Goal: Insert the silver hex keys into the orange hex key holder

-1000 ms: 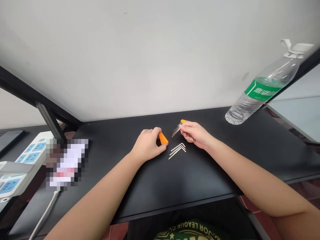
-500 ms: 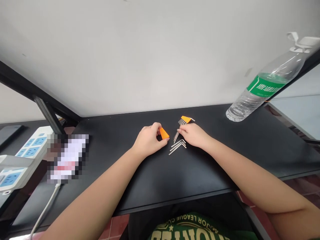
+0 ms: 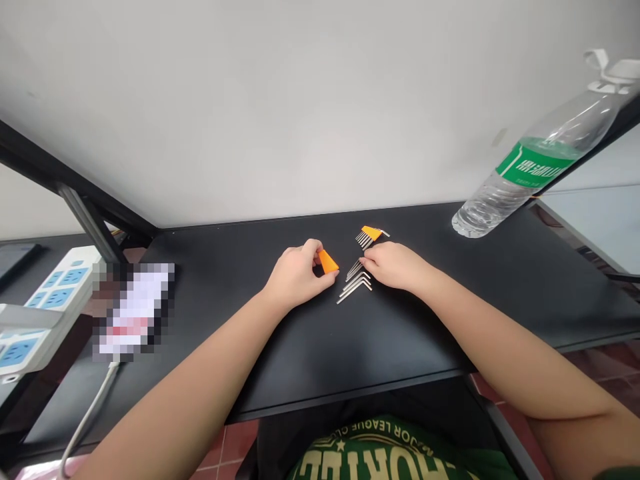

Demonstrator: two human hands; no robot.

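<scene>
My left hand (image 3: 299,275) is closed round an orange hex key holder (image 3: 327,262), thumb below and fingers above. Several L-shaped hex keys (image 3: 356,287) lie side by side on the black desk (image 3: 310,353), between my hands and slightly nearer to me. My right hand (image 3: 393,265) is pinched at the far end of this row, its fingertips on a hex key (image 3: 355,268); the fingers partly cover the bends. Just beyond the right hand lies a second orange holder (image 3: 371,233) with several thin hex keys in it.
A large water bottle (image 3: 520,173) stands at the back right. On the left are a blurred phone (image 3: 134,307) with a white cable (image 3: 93,413) and a white power strip (image 3: 63,293). A pale wall (image 3: 300,120) rises behind the desk.
The hex keys by my right fingertips now lie closer in line with the others in the row. My right hand has shifted slightly; the left keeps its hold on the orange holder.
</scene>
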